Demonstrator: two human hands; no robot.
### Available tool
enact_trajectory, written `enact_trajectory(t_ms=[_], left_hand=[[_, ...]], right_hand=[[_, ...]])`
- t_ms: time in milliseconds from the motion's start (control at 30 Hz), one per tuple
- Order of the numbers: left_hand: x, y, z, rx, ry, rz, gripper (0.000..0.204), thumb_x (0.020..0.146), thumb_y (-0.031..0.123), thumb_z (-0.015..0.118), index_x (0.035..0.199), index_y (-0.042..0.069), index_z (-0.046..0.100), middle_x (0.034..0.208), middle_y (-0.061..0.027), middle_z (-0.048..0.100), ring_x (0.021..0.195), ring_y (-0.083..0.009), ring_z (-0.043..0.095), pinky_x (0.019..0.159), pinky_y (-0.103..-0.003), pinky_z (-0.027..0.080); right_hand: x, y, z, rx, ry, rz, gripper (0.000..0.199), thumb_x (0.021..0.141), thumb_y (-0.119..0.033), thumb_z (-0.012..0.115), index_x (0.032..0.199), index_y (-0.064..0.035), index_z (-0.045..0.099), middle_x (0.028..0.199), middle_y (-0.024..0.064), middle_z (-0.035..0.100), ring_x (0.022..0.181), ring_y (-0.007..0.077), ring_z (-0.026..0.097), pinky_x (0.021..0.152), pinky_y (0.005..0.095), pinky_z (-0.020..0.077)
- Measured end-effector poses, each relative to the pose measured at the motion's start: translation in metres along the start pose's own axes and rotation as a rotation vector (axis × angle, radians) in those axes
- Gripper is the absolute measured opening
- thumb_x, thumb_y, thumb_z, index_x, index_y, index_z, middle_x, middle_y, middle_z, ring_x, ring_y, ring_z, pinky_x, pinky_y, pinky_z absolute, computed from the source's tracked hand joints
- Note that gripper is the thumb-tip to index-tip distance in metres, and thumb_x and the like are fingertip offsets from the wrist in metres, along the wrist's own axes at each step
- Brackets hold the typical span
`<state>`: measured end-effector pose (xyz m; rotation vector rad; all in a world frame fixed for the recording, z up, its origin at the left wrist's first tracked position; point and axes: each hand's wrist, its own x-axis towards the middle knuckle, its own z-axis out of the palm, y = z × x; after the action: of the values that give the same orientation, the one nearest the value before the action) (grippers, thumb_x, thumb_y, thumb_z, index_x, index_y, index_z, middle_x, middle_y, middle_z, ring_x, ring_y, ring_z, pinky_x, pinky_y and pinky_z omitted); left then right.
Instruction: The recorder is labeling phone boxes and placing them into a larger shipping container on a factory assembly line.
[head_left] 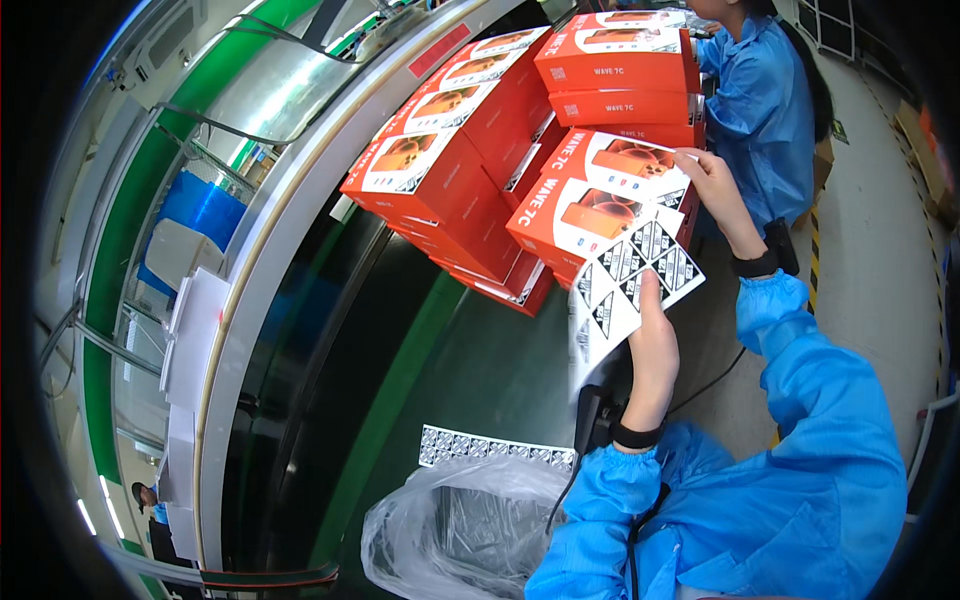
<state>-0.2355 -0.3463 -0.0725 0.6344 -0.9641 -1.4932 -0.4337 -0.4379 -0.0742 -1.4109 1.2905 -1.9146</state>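
Note:
My left hand holds a white sheet of black-and-white diamond stickers, with its thumb on top of the printed side. The sheet's lower left part curls down and looks blurred. Just beyond it lies a red and white product box with orange pictures on top, at the front of a stack. My right hand reaches over this box's right end. Its fingers are bent together, with the tips at the top edge; whether a sticker is between them is too small to tell. The sheet partly covers the box's near right corner.
More red boxes stand in stacks behind and to the left. A clear plastic bag lies open at the lower middle, beside a printed strip. A dark conveyor belt runs on the left. A person in blue works at the far right.

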Motion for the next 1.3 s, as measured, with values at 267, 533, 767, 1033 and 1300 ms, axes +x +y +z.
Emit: enact_trajectory(t_ms=[267,533,767,1033,1300], left_hand=[[-0.052,0.036,-0.013,0.313,0.075,0.134,0.04,0.092,0.02,0.049,0.122,-0.007,0.046,0.118,-0.0129,0.053,0.109,-0.0223,0.048,0.096,-0.032,0.034],[-0.125,0.087,-0.069,0.893,-0.734,-0.157,0.025,0.083,0.017,0.051,0.096,-0.004,0.055,0.085,-0.0246,0.058,0.082,-0.0414,0.055,0.072,-0.047,0.044],[-0.198,0.147,-0.109,1.502,-0.033,0.024,0.05,0.075,0.023,0.07,0.114,-0.002,0.052,0.101,-0.0184,0.058,0.092,-0.0348,0.054,0.081,-0.041,0.042],[-0.272,0.085,-0.265,1.87,0.632,-0.62,0.078,0.063,0.033,0.076,0.129,0.012,0.041,0.144,-0.0237,0.013,0.131,-0.0511,0.008,0.095,-0.072,0.009],[-0.363,0.075,-0.314,1.497,0.63,-0.239,0.049,0.067,0.01,0.067,0.113,-0.001,0.053,0.122,-0.0187,0.05,0.114,-0.0375,0.044,0.098,-0.046,0.034]], right_hand=[[-0.06,-0.065,0.014,-0.367,0.362,-0.518,0.043,0.094,-0.035,0.039,0.084,0.0011,0.06,0.076,0.0113,0.055,0.077,0.0234,0.053,0.074,0.0337,0.041],[-0.201,-0.071,0.037,0.707,-0.902,0.463,0.034,0.079,-0.031,0.069,0.089,0.0012,0.062,0.101,0.0143,0.06,0.098,0.0234,0.054,0.086,0.0348,0.04],[-0.187,-0.055,0.133,0.413,-0.76,0.444,0.012,0.087,-0.014,0.059,0.089,-0.003,0.053,0.079,-0.0014,0.054,0.075,0.0023,0.049,0.064,0.0179,0.0398],[-0.153,0.045,0.216,0.185,-0.905,0.265,0.014,0.089,-0.014,0.057,0.092,-0.0012,0.053,0.081,-0.0017,0.055,0.073,0.0021,0.049,0.063,0.0188,0.0407],[-0.169,0.047,0.22,-0.62,-0.651,-0.147,0.037,0.07,-0.009,0.066,0.104,-0.0028,0.051,0.096,0.0138,0.052,0.092,0.0323,0.047,0.082,0.0368,0.0394]])
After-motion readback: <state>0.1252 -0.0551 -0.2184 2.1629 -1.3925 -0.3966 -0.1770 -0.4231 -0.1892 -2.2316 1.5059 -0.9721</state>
